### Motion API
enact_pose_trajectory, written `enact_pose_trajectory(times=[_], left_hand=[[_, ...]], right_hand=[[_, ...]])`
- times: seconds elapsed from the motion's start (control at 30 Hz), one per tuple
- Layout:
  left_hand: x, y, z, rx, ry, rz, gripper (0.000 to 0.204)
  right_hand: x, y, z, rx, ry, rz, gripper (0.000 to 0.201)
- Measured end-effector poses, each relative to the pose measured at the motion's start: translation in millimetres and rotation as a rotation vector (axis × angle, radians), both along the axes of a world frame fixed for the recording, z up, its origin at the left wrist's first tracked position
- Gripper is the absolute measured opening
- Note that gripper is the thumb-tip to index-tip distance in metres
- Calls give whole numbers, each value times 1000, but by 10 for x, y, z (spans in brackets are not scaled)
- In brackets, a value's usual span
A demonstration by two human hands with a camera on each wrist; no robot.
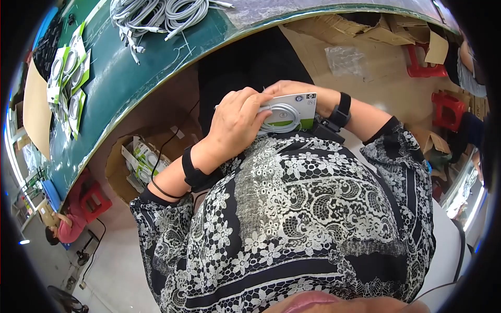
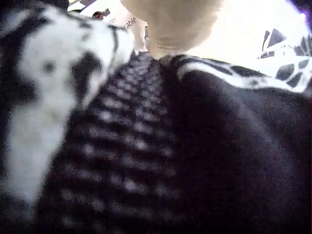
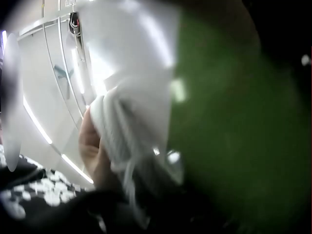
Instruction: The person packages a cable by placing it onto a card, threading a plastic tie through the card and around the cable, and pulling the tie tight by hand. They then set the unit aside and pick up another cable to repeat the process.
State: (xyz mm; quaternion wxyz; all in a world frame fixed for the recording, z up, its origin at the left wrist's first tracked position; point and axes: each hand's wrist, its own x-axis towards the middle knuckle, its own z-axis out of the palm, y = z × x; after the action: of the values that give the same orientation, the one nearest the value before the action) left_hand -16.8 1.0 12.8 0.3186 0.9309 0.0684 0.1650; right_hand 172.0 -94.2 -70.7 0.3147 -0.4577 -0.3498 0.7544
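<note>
Close in front of the torso is a white-and-green cardboard card (image 1: 309,108) with a coiled white charging cable (image 1: 296,119) lying against its face. My left hand (image 1: 234,122) grips the coil and the card's left side, its fingers bent over the edge. Behind the card my right hand (image 1: 292,88) lies along the upper edge, its fingertips hidden by the card and the left hand. The right wrist view shows the cable (image 3: 114,122) and the card's green part (image 3: 234,117) up close. Mostly patterned cloth fills the left wrist view, with a strip of printed card (image 2: 122,22) at the top.
Bundles of grey-white cables (image 1: 156,15) lie on the green table (image 1: 135,78), with several carded cables (image 1: 68,73) at its left. A cardboard box (image 1: 117,167) of carded cables stands below. Red stools (image 1: 449,110) and cartons (image 1: 355,28) are at right.
</note>
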Motion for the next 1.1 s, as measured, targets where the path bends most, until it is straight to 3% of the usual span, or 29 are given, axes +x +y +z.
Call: enact_pose_trajectory(times=[0.1, 0.2, 0.23, 0.33, 0.47, 0.5, 0.53, 0.57, 0.6, 0.63, 0.7, 0.73, 0.8, 0.83, 0.9, 1.0, 1.1], left_hand=[[34, 141, -16, -20, 8, -5, 30], [113, 294, 3, -49, 4, -23, 30], [170, 365, 13, -54, 59, -59, 29], [367, 546, 54, -63, 163, -122, 28], [663, 695, 351, 155, -51, -190, 23], [721, 720, 510, 274, -247, -114, 21], [762, 742, 623, 394, -445, -39, 19], [701, 731, 695, 408, -460, -39, 19], [520, 678, 770, 260, -506, 121, 17], [349, 624, 822, 106, -545, 275, 15], [105, 568, 696, -110, -221, 453, 17], [154, 557, 555, -97, -234, 443, 17], [259, 473, 281, -1036, -241, 200, 25], [323, 416, 199, -1029, -248, 205, 25], [487, 315, 123, -1473, -145, 223, 31], [691, 212, 303, -1616, -238, 228, 33], [771, 227, 337, -1663, -282, 230, 35]], right_hand=[[17, -76, -64, -42, 45, -106, 26], [271, -42, 6, 123, 96, -305, 31], [353, -41, 86, 120, 88, -294, 31], [535, 58, 647, 315, -315, -52, 34], [431, 117, 759, 353, -531, -113, 40], [419, 121, 806, 362, -543, -108, 40], [408, 130, 867, 346, -457, -272, 40], [415, 146, 924, 335, -367, -438, 40], [422, 153, 978, 320, -269, -606, 40], [417, 154, 1037, 332, -277, -613, 40], [401, 185, 1149, 359, -198, -768, 39], [398, 213, 1190, 375, -153, -843, 39], [353, 303, 1178, 411, -127, -852, 38], [322, 331, 1147, 431, -100, -856, 37], [276, 384, 1175, 455, -76, -849, 37], [241, 389, 1243, 485, -347, -809, 36], [265, 399, 1175, 498, -372, -843, 35]])
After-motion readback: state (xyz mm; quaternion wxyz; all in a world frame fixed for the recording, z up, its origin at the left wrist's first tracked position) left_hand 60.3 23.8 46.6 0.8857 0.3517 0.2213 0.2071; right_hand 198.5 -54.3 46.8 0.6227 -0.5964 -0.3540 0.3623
